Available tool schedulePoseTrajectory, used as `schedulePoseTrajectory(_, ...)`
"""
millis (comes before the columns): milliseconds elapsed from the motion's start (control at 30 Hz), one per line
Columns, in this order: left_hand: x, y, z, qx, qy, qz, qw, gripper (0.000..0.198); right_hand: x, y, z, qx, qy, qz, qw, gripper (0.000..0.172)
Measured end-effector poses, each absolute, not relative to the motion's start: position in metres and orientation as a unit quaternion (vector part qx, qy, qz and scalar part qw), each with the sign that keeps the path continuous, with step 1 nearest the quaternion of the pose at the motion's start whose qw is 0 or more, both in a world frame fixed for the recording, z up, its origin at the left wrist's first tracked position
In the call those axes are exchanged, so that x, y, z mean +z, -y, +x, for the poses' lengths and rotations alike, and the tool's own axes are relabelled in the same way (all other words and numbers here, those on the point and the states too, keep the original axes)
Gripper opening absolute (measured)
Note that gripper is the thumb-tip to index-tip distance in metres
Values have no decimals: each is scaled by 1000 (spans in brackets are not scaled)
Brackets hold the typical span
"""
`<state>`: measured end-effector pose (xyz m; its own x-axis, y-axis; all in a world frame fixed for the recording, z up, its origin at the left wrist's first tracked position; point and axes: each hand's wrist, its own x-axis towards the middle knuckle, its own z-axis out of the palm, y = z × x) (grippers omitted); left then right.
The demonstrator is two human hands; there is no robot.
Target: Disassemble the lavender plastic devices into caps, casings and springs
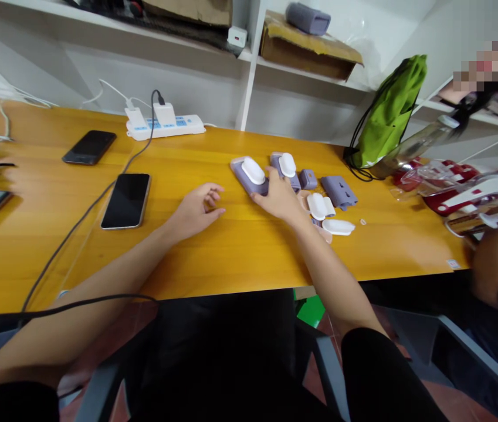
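Over the table [240, 258], in front of the power strip [168, 130], the left hand [193, 211] hovers, thumb and fingers apart; right of the strip, the right hand [280, 196] reaches a purple case [245, 181], whether clamped I can't tell.

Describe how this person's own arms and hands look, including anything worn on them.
The left hand and right hand are bare, without gloves. Plain black short sleeves cover the upper arms, leaving the forearms uncovered. No watch, bracelet or ring shows, and no markings can be made out. Fingernail detail is too small to tell.
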<state>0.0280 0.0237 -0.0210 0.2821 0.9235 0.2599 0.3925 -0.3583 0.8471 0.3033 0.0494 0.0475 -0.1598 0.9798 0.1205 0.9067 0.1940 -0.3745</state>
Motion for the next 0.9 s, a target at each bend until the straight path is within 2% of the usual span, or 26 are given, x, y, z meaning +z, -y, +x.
schedulePoseTrajectory(167, -17, -27, 23, 414, -468, 745, 234, 114, 45, -34, 332, 191, 826, -507, 155, 87)
schedulePoseTrajectory(233, -13, -24, 21, 388, -457, 763, 241, 128, 43, -29, 341, 227, 859, -434, 151, 84)
schedulePoseTrajectory(300, -9, -21, 20, 339, -441, 783, 280, 120, 43, -23, 344, 250, 877, -382, 147, 78)
schedulePoseTrajectory(433, -5, -16, 21, 269, -423, 795, 342, 85, 49, -15, 326, 227, 895, -340, 179, 61)
schedulePoseTrajectory(533, -4, -17, 20, 264, -418, 798, 345, 79, 51, -20, 301, 195, 921, -277, 193, 52)
schedulePoseTrajectory(700, -6, -19, 22, 265, -410, 807, 332, 67, 42, -36, 271, 132, 961, -201, 139, 38)
schedulePoseTrajectory(900, -7, -13, 28, 282, -425, 799, 320, 57, 31, -39, 267, 96, 966, -182, 157, 38)
